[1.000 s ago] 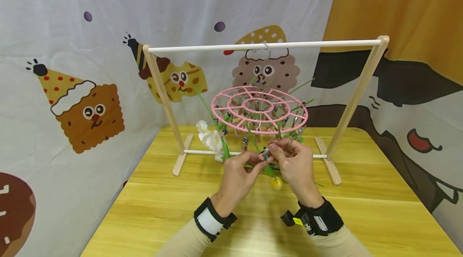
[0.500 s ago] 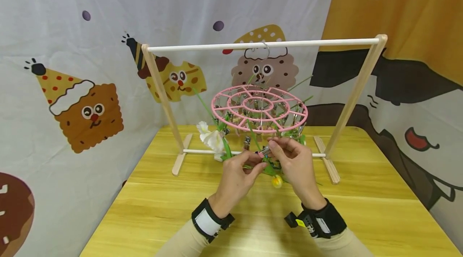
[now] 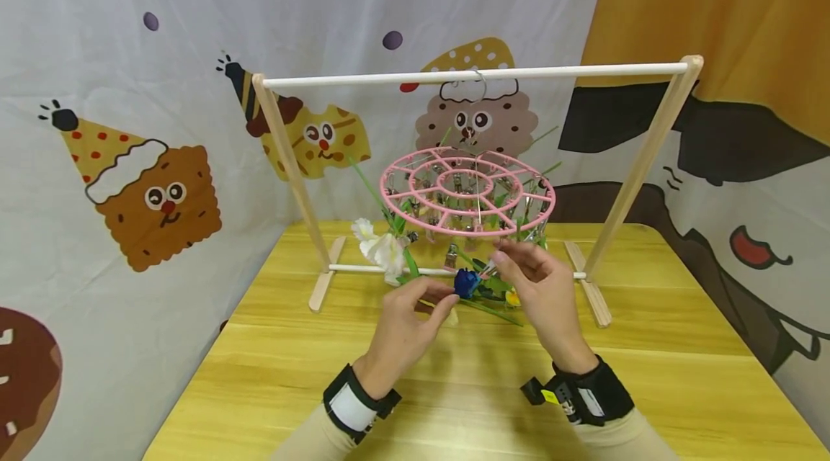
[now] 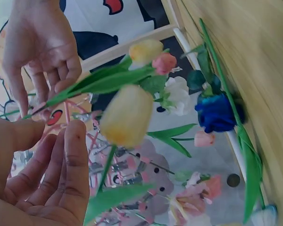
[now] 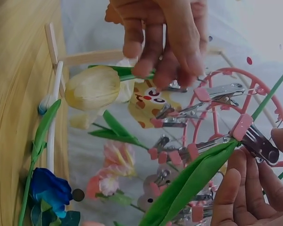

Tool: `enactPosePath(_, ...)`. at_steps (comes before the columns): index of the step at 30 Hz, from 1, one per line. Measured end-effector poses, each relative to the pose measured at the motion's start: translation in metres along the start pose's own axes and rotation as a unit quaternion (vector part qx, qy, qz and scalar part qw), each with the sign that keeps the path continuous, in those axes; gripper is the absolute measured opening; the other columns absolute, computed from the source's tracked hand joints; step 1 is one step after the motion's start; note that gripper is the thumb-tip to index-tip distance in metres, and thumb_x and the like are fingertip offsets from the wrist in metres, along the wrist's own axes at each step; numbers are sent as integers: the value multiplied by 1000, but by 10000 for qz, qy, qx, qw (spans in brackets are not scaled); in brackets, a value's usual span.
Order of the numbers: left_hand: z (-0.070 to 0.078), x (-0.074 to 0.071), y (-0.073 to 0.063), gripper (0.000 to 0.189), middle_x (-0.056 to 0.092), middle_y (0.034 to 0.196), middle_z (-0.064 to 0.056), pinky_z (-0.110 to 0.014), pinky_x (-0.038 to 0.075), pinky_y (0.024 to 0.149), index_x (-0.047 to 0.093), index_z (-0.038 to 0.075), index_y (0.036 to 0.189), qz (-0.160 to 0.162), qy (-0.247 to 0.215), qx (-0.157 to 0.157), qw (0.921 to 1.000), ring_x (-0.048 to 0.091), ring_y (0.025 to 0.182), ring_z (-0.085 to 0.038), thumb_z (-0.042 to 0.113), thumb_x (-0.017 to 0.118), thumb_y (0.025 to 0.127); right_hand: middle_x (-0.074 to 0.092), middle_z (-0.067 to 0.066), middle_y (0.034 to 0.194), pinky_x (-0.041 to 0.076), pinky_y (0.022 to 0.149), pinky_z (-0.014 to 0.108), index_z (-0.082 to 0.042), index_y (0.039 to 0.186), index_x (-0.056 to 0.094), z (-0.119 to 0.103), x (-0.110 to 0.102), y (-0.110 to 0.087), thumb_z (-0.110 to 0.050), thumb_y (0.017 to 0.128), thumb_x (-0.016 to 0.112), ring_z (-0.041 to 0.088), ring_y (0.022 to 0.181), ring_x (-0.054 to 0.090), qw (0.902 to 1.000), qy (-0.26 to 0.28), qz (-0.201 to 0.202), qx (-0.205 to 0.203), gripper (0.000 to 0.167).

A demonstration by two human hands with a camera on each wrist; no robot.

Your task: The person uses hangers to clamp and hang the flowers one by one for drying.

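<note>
My right hand [image 3: 547, 299] pinches a metal clip with pink tips [image 5: 260, 143] just below the pink round hanger [image 3: 480, 233]. That clip bites a green stem with a long leaf [image 5: 188, 181]; which bloom it bears is unclear. My left hand [image 3: 405, 324] is near, its fingers parted and relaxed, with nothing gripped in the right wrist view. Beyond its fingertips in the head view shows a blue rose [image 3: 465, 283]. A pale yellow tulip [image 4: 127, 115] hangs head-down close to the left hand in the left wrist view.
A wooden stand with a white top rod [image 3: 363, 83] carries the hanger. Several clips hang from its rings, some with flowers, among them a white flower [image 3: 384, 251] at left. A lower white rod [image 3: 357, 270] crosses behind. The wooden table [image 3: 454, 389] lies beneath.
My left hand has come off the clip and drawn back down-left, its fingers loosening. The right hand has shifted slightly right, still with the clip. The blue rose is now plainly visible between the hands.
</note>
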State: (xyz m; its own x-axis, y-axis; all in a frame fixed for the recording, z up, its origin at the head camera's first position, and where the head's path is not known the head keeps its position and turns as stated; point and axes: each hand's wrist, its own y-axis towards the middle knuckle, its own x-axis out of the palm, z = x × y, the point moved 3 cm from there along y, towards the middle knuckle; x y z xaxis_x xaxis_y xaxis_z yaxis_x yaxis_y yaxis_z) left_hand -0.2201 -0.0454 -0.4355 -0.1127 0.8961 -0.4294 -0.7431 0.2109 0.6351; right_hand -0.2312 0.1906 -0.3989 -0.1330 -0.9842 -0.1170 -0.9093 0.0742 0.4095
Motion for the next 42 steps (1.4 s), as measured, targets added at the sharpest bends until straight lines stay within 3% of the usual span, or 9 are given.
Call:
enactPosePath(6,-13,-9,-7,4,87,103,-2,-25,71,76,83,13,113,177,204,163,9995,83,90,-12,11,83,110,86,-18,127,68,95,19,2,144,76,5,-5,2,-14,115,77,4,111,83,9999,121,2,13,34)
enactPosePath(11,-24,-16,-11,5,85,97,0,-23,70,74,82,14,108,139,327,71,9993,80,85,-8,10,82,110,85,-18,123,66,96,17,2,145,76,8,-11,4,-19,115,78,3,109,81,9999,-7,111,114,37)
enactPosePath(18,-34,-16,-16,5,87,100,-2,-25,71,76,85,8,109,-278,657,-231,9972,81,86,-9,8,80,110,85,-14,119,67,94,19,-6,149,78,11,-19,7,-22,115,78,6,107,80,9997,-107,125,201,37)
enactPosePath(23,-42,-6,-17,8,88,108,-7,-33,74,82,86,5,116,-864,1082,-402,9896,84,94,-17,6,81,109,83,-11,117,65,95,19,-7,143,80,15,-24,7,-26,115,79,4,106,79,9992,-335,153,159,34)
enactPosePath(26,-48,5,-15,15,88,116,-10,-34,73,86,85,3,123,-1318,1391,-459,9804,85,103,-22,7,82,109,82,-17,115,63,93,15,-7,140,81,18,-27,6,-25,115,79,0,106,78,9978,-611,252,110,32)
enactPosePath(31,-54,24,-10,26,82,135,-15,-40,72,100,81,4,136,-2053,1873,-329,9600,81,121,-29,12,80,112,78,-23,123,61,98,10,-9,150,78,22,-34,1,-22,116,77,-7,114,75,9954,-875,382,-6,36)
enactPosePath(36,-63,40,-4,22,74,141,-15,-40,69,109,77,6,135,-2463,2396,51,9391,77,126,-27,15,76,115,79,0,137,58,101,8,-9,154,75,22,-39,-6,-22,118,73,-5,120,72,9938,-1034,392,-113,38)
enactPosePath(39,-69,47,1,19,73,137,-15,-37,70,105,74,6,131,-2551,2753,361,9262,77,123,-26,15,76,115,77,13,141,56,98,7,-8,153,74,22,-43,-10,-20,118,73,-7,119,71,9915,-1199,492,-142,37)
enactPosePath(42,-72,52,3,19,74,132,-16,-35,72,96,73,5,129,-2546,3085,518,9151,78,119,-26,15,78,113,77,15,138,55,94,8,-5,149,75,23,-47,-15,-18,117,75,-9,113,70,9887,-1372,595,-126,34)
